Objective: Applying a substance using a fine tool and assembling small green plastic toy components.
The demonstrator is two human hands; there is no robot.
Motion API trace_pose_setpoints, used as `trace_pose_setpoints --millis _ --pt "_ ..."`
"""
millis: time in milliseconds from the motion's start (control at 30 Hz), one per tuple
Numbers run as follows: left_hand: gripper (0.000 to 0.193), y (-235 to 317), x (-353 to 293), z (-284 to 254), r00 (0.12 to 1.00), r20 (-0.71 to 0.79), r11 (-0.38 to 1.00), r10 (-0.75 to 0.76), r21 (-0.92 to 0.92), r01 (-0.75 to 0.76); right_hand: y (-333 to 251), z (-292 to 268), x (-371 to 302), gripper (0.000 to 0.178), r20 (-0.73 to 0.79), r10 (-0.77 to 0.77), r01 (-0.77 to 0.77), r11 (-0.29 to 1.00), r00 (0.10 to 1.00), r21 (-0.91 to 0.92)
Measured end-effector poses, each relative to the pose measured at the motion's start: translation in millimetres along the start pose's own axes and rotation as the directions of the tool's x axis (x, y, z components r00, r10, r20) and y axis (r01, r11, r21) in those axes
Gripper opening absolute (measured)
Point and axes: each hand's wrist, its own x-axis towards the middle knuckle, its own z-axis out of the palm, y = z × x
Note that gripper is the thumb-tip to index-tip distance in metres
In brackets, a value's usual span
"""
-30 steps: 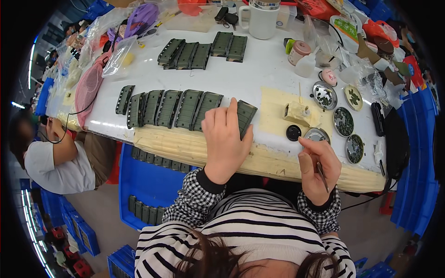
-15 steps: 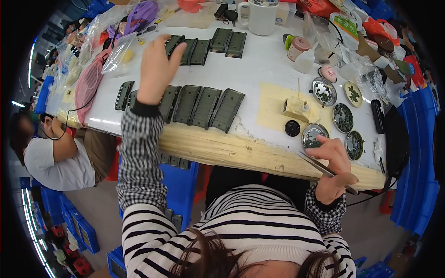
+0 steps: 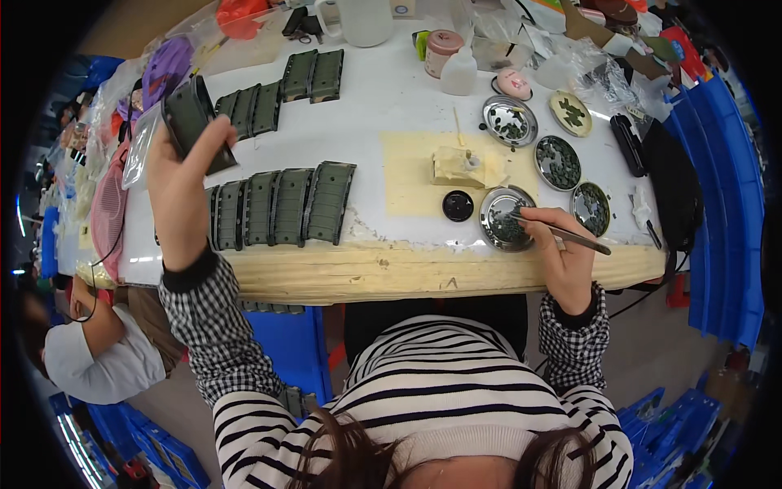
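Note:
My left hand [image 3: 179, 191] is closed on a dark green, ribbed magazine [image 3: 189, 116], lifted and tilted above the table's left side. Metal tweezers [image 3: 580, 238] are gripped in my right hand [image 3: 564, 257], their tips over a round metal dish [image 3: 487, 233] of small dark green pieces. Near the table's front edge stands a row of similar magazines [image 3: 287, 204], partly covered by my left forearm and hand. Farther back lie more magazines [image 3: 313, 75]. Beside the dish are a small black round container [image 3: 458, 206] and a tape-wrapped block [image 3: 456, 167].
More round dishes of small pieces [image 3: 559, 161] stand at the right. Behind them are a pink-labelled jar [image 3: 444, 50], a white bottle [image 3: 459, 72] and a white mug [image 3: 364, 20]. A black case [image 3: 628, 145] lies far right. Another person [image 3: 98, 350] sits at the left.
My left hand has picked up a magazine from the back group and raised it leftward. My right hand has brought the tweezers' tips over the dish. The view has shifted to the right.

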Motion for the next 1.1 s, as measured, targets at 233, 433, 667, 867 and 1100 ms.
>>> trace_pose_setpoints --millis 233,433,667,867,1100 --pt "0.047 5.6 -112.8 62.4 0.737 0.548 0.511 -0.395 -0.536 0.672 -0.8 3.0 14.9 0.011 0.069 -0.231 0.241 0.931 0.970 -0.274" --pt "0.048 6.3 -135.1 93.7 0.663 0.626 0.351 -0.410 -0.562 0.749 -1.7 0.9 16.7 0.011 0.102 -0.251 0.270 0.919 0.963 -0.288" --pt "0.029 6.6 -144.0 105.3 0.687 0.643 0.507 -0.340 -0.489 0.709 -0.9 0.9 18.0 0.010 0.135 -0.263 0.291 0.920 0.955 -0.263" --pt "0.022 -0.8 -147.0 126.5 0.696 0.643 0.493 -0.319 -0.515 0.702 -28.8 1.3 15.2 0.012 0.126 -0.308 0.322 0.940 0.943 -0.112" --pt "0.026 -0.7 -145.6 135.1 0.656 0.719 0.459 -0.228 -0.515 0.724 -62.0 13.5 17.1 0.024 0.267 -0.461 0.467 0.883 0.847 0.043"
